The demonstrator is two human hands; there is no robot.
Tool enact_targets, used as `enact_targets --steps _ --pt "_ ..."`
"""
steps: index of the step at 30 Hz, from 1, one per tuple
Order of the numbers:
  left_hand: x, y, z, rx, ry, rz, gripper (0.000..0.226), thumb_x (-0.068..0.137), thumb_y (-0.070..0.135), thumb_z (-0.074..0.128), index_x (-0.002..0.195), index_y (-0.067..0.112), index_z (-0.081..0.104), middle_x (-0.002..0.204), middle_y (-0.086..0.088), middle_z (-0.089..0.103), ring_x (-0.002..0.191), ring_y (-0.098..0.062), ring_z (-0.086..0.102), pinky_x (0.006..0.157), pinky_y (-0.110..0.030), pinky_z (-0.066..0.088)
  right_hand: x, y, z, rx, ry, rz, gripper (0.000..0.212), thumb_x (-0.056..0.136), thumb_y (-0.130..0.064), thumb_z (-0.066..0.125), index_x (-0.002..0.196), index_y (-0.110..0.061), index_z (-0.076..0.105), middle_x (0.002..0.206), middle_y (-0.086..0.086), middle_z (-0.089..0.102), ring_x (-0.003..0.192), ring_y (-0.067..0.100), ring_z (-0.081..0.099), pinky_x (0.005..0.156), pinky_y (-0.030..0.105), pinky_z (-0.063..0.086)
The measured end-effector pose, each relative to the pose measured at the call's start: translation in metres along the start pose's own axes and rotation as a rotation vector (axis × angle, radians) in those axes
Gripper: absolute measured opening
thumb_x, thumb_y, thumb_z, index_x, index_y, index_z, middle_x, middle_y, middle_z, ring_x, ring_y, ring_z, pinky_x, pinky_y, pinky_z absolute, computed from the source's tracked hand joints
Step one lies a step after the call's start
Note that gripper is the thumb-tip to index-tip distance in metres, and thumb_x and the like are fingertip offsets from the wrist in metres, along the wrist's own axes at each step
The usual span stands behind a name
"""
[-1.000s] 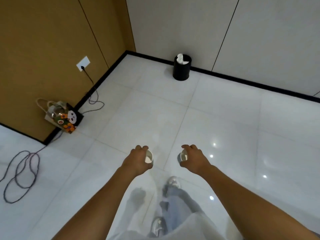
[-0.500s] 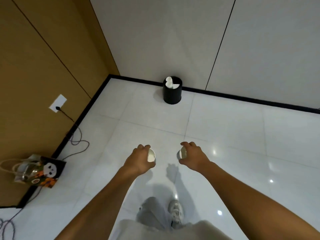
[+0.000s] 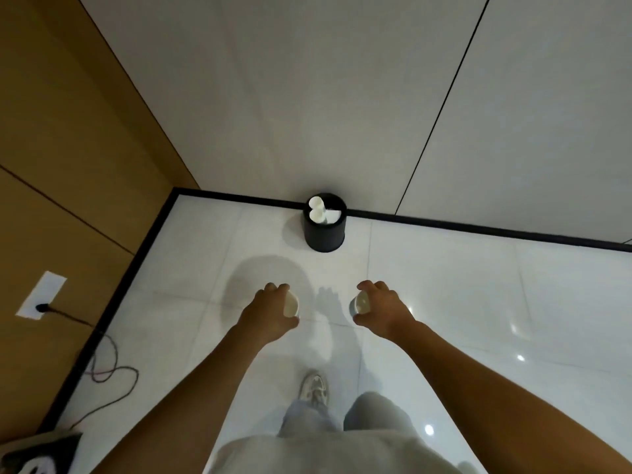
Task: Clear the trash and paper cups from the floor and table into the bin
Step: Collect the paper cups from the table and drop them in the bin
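Ahead of both hands, the black bin [image 3: 324,223] now stands much nearer than a second ago, white cups already inside, while the left hand [image 3: 270,314] grips one paper cup [image 3: 291,304] and the right hand [image 3: 379,308] another cup [image 3: 361,304], so the drop looks close.

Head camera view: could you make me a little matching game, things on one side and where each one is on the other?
Things:
1. black bin
2. paper cup
3. wall socket
4. dark cable

Places:
A. looped on the floor by the brown wall
B. gripped in the left hand
C. on the floor against the white wall, white cups inside
D. set low in the brown wall

Pairs: 1-C, 2-B, 3-D, 4-A. The right hand grips a second cup.
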State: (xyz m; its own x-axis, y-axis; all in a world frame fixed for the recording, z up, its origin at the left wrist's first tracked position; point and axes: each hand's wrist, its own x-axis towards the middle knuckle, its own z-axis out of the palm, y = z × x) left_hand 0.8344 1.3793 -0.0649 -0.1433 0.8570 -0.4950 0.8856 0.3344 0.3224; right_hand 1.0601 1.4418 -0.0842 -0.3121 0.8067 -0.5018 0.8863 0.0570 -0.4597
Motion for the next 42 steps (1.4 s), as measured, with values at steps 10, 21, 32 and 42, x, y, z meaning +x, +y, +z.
enact_targets --steps 10,21,32,42 --pt "0.180 0.026 -0.071 -0.033 -0.043 -0.030 0.072 0.084 0.043 0.064 0.142 0.018 0.030 0.134 -0.008 0.039 0.122 -0.026 0.042 0.097 -0.037 0.045 0.176 -0.017 -0.093 -0.016 -0.034 0.025 0.067 0.079 -0.026 0.070 0.138 -0.021 0.039 0.131 0.007 0.044 0.116 0.030 0.047 0.094 0.035 0.047" --pt "0.346 0.060 -0.120 -0.247 0.025 -0.240 0.071 0.085 0.043 0.063 0.142 0.016 0.030 0.135 -0.010 0.041 0.122 -0.026 0.044 0.095 -0.036 0.047 0.399 -0.045 -0.193 -0.193 -0.132 -0.159 0.069 0.076 -0.028 0.072 0.137 -0.021 0.040 0.131 0.008 0.044 0.116 0.031 0.047 0.090 0.033 0.044" --pt "0.454 0.034 -0.140 -0.396 0.020 -0.438 0.077 0.083 0.053 0.062 0.141 0.015 0.028 0.134 -0.010 0.041 0.122 -0.025 0.045 0.095 -0.034 0.046 0.550 -0.098 -0.218 -0.356 -0.256 -0.324 0.070 0.078 -0.024 0.075 0.137 -0.017 0.039 0.131 0.011 0.044 0.115 0.029 0.048 0.094 0.035 0.046" --pt "0.519 0.042 -0.132 -0.628 0.123 -0.701 0.074 0.084 0.047 0.064 0.143 0.019 0.029 0.140 -0.005 0.038 0.126 -0.024 0.041 0.097 -0.037 0.046 0.657 -0.123 -0.214 -0.473 -0.428 -0.485 0.070 0.082 -0.027 0.072 0.141 -0.018 0.036 0.143 0.009 0.035 0.126 0.029 0.038 0.092 0.030 0.040"
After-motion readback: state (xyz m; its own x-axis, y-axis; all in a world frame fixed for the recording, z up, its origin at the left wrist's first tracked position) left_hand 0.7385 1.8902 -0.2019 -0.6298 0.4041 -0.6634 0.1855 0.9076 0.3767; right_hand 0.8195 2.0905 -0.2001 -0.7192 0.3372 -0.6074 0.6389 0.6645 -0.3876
